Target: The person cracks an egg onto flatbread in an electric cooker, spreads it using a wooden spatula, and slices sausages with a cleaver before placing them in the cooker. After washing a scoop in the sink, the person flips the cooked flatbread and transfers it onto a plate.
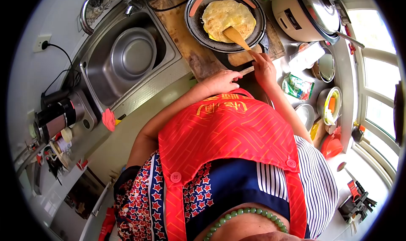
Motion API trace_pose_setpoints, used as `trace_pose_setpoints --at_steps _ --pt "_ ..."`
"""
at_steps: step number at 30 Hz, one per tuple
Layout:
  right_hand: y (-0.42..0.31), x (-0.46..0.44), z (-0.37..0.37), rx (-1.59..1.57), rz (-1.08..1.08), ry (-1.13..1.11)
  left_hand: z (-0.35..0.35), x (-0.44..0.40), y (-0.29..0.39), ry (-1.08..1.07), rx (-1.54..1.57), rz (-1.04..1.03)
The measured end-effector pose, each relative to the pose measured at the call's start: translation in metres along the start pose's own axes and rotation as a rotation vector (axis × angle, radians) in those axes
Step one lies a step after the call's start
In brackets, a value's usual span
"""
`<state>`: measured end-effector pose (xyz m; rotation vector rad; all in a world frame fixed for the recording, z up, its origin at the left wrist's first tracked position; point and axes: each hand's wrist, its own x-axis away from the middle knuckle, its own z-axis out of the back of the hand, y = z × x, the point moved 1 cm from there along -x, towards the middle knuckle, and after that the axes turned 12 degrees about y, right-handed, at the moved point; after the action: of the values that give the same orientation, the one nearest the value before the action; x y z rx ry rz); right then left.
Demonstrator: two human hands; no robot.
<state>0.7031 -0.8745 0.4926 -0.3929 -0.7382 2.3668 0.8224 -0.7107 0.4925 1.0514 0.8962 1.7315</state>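
Observation:
A wooden spatula (pixel 237 37) is in my right hand (pixel 265 69), whose fingers are closed round its handle. The spatula's blade rests on the near side of a round egg pancake (pixel 228 17), golden and pale, lying in a dark electric pan (pixel 191 29). Two strips of sausage (pixel 198 3) lie along the pan's far rim, one at each side. Near the counter's front edge, just above the red apron (pixel 228 131), my left hand (pixel 222 81) has its fingers curled in. What it grips, if anything, cannot be made out.
A steel sink (pixel 99 82) with a metal basin (pixel 133 54) is at the left. The pan stands by a worn wooden board (pixel 198 61). On the right are a rice cooker (pixel 296 15), a green-and-white packet (pixel 297 86) and a bowl of food (pixel 330 105).

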Motion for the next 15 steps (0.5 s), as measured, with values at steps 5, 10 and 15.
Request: trace_pose_setpoints --at_steps 5,10,15 --pt "-0.007 -0.001 0.004 -0.06 -0.01 0.03 0.001 -0.001 0.001 -0.015 0.006 0.015" --pt "0.0 -0.012 -0.004 -0.159 0.05 0.075 0.0 -0.001 -0.001 0.012 -0.005 0.008" --pt "-0.026 -0.059 -0.016 -0.441 -0.325 -0.042 -0.002 0.001 -0.004 0.088 0.026 0.024"
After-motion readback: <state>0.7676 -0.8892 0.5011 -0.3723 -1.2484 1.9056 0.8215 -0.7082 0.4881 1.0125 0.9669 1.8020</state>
